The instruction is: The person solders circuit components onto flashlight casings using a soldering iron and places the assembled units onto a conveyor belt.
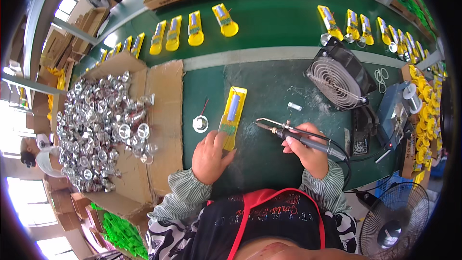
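Observation:
My left hand (210,157) grips the lower end of a yellow flashlight housing (241,97) on the green bench, fingers on one side and thumb at the other. Inside the housing lie a blue-grey cylindrical battery (234,108) and a green circuit board (229,129), the board partly behind my fingers. My right hand (310,151) is closed round a soldering iron (308,142) with a thin metal guide tube along it. The iron's tip points left, apart from the housing. Left of the housing sits a small round reflector lamp (199,123) with a red wire.
On the left, a cardboard box (166,86) holds many silvery reflector lamps (96,130). A black square fan (337,77), a solder spool (410,92) and a blue-grey soldering station (391,108) stand right. Yellow housings (195,29) line the green belt (269,24) beyond. A floor fan (392,226) is lower right.

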Motion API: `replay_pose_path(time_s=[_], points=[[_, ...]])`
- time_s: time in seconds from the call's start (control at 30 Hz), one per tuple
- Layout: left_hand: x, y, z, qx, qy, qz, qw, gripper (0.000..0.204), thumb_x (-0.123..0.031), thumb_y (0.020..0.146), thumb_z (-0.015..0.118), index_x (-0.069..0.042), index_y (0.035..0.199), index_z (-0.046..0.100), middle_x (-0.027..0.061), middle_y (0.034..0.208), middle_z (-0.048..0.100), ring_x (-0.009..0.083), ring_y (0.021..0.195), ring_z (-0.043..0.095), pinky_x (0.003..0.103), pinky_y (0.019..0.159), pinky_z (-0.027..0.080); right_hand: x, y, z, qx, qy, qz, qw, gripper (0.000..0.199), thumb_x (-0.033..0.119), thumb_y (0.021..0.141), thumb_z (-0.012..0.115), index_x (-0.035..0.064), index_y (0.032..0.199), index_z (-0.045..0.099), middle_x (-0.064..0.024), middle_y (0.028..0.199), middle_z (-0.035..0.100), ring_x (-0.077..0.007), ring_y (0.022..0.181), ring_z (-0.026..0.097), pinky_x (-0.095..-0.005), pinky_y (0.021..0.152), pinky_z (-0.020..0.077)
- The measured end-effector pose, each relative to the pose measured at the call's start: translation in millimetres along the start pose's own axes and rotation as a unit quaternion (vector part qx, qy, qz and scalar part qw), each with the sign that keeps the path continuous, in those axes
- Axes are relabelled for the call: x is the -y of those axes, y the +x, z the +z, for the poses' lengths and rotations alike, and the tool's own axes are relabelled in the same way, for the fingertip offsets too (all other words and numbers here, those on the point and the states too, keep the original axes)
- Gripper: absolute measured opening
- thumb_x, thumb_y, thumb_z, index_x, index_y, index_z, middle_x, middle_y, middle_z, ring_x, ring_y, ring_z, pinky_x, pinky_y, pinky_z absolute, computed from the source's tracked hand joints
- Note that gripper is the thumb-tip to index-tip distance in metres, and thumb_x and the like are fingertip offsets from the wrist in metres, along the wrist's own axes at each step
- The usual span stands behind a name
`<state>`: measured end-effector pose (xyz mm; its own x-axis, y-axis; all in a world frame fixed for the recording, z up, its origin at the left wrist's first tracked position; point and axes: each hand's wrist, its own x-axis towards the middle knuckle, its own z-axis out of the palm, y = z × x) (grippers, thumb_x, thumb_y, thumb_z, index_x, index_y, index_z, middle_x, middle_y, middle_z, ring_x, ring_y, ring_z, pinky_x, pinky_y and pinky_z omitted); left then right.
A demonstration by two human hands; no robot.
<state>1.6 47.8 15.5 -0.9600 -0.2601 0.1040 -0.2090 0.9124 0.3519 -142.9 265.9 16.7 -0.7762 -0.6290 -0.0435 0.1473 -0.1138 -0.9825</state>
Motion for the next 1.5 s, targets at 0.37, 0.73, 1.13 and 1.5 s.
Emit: replay_pose_path(time_s=[0.37, 0.73, 1.13, 1.5], points=[[3.4, 258.7, 78.2, 0.097, -0.465, -0.015, 0.88, 0.052, -0.019, 0.08, 0.069, -0.006, 0.125, 0.047, 0.0179, 0.113, 0.055, 0.0236, 0.093, 0.063, 0.034, 0.077, 0.05, 0.8, -5.7, -27.9, -0.093, 0.019, 0.035, 0.995, 0.017, 0.007, 0.084, 0.064, -0.0026, 0.095, 0.055, -0.0087, 0.082, 0.065, -0.0121, 0.068, 0.064, -0.0242, 0.061, 0.0526], [41.0, 316.3, 58.2, 0.012, 0.217, -0.128, 0.968, 0.046, -0.032, 0.083, 0.063, -0.022, 0.126, 0.05, 0.0101, 0.135, 0.04, 0.0371, 0.097, 0.06, 0.045, 0.082, 0.051, 0.6, 0.2, -35.9, -0.1, 0.018, 0.043, 0.994, 0.015, 0.008, 0.083, 0.066, -0.0003, 0.091, 0.057, -0.0059, 0.079, 0.064, -0.0106, 0.068, 0.063, -0.0242, 0.06, 0.0528], [16.5, 166.6, 10.3, 0.016, 0.101, 0.086, 0.991, 0.023, -0.016, 0.08, 0.062, -0.016, 0.103, 0.062, 0.0135, 0.124, 0.049, 0.0349, 0.083, 0.06, 0.04, 0.069, 0.054, 0.3, -8.3, -31.1, -0.092, 0.01, 0.017, 0.996, 0.017, 0.007, 0.083, 0.065, -0.0017, 0.094, 0.056, -0.0075, 0.079, 0.065, -0.0113, 0.066, 0.064, -0.0242, 0.059, 0.0529], [-20.9, -24.5, -5.8, 0.062, 0.133, 0.134, 0.98, 0.031, -0.012, 0.074, 0.065, -0.014, 0.104, 0.062, 0.0122, 0.124, 0.049, 0.0335, 0.096, 0.056, 0.04, 0.084, 0.048, 12.0, -12.9, -10.3, -0.089, -0.014, 0.018, 0.996, 0.014, 0.0, 0.084, 0.06, -0.0046, 0.095, 0.052, -0.0134, 0.077, 0.065, -0.0148, 0.064, 0.064, -0.0252, 0.059, 0.0538]])
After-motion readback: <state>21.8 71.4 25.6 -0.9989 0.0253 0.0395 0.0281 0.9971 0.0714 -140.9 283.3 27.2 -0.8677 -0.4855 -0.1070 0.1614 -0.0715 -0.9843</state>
